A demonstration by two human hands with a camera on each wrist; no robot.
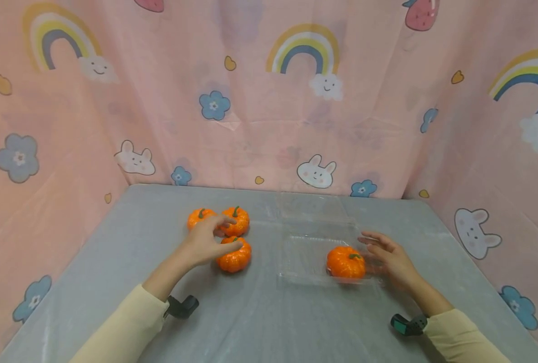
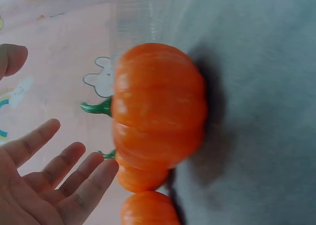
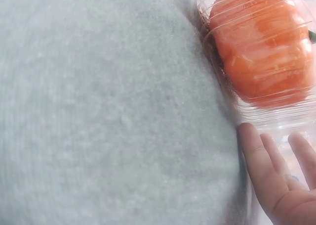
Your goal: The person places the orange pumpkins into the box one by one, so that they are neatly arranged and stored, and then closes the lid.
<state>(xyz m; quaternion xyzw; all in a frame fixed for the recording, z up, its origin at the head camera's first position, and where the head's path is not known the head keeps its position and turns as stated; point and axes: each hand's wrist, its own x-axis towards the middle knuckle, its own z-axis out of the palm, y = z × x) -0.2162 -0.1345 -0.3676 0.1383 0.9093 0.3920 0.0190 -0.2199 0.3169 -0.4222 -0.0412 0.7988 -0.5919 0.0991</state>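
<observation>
My left hand (image 1: 204, 241) hovers over a cluster of small orange pumpkins, thumb and fingers spread apart with nothing held. Closest to it is the front pumpkin (image 1: 236, 258); behind stand a right pumpkin (image 1: 240, 222) and a left pumpkin (image 1: 197, 218), partly covered by the hand. In the left wrist view, a gap separates the fingers from the nearest pumpkin (image 2: 160, 106) with its green stem. A clear plastic clamshell box (image 1: 301, 259) lies open, one pumpkin (image 1: 345, 263) in its right end. Beside that end is my right hand (image 1: 395, 262), fingers extended, fingertips (image 3: 246, 131) at the box's side.
The box's raised clear lid (image 1: 314, 207) extends toward the back of the grey-covered table (image 1: 269, 322). A pink printed curtain (image 1: 260, 136) encloses the back and both sides.
</observation>
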